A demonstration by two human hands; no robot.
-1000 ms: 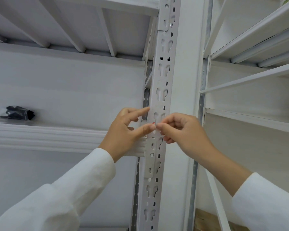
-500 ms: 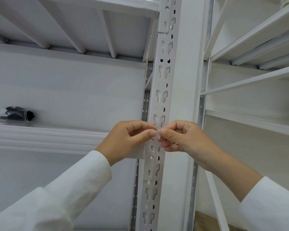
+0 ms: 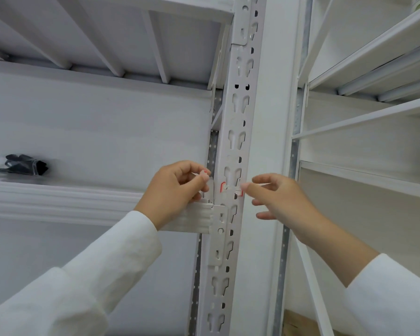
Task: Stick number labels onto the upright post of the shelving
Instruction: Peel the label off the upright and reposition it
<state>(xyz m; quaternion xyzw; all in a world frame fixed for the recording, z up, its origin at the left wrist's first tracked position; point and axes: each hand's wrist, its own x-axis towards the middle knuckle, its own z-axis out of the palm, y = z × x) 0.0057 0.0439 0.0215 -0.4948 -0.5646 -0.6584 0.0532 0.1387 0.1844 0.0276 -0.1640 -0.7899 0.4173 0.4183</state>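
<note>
Far left, a dark bundle point(image 3: 22, 165) in clear wrap lies on the shelf point(image 3: 58, 200), well away from the work. Next comes the left hand point(image 3: 175, 190), fingers curled, with the thumb and forefinger pinching something small and pale at the post's left edge; it looks like backing paper or the label's end, but I cannot tell which. The post point(image 3: 238, 132) runs up the middle, punched with keyhole slots. The label point(image 3: 230, 189) sits on its face just above the beam bracket, a clear strip with red marks, lying over one of the slots. On the right, the right hand point(image 3: 281, 197) has loose, spread fingers and grips nothing; one fingertip point(image 3: 245, 186) touches the label's right end.

The risks, as I judge them: the strip bridges a slot, so it has little metal to hold there and may bubble or lift. If the left hand pulls while the right only rests lightly, the label could skew or peel back off. A crease pressed in now would likely stay, and the number would read badly.
</note>
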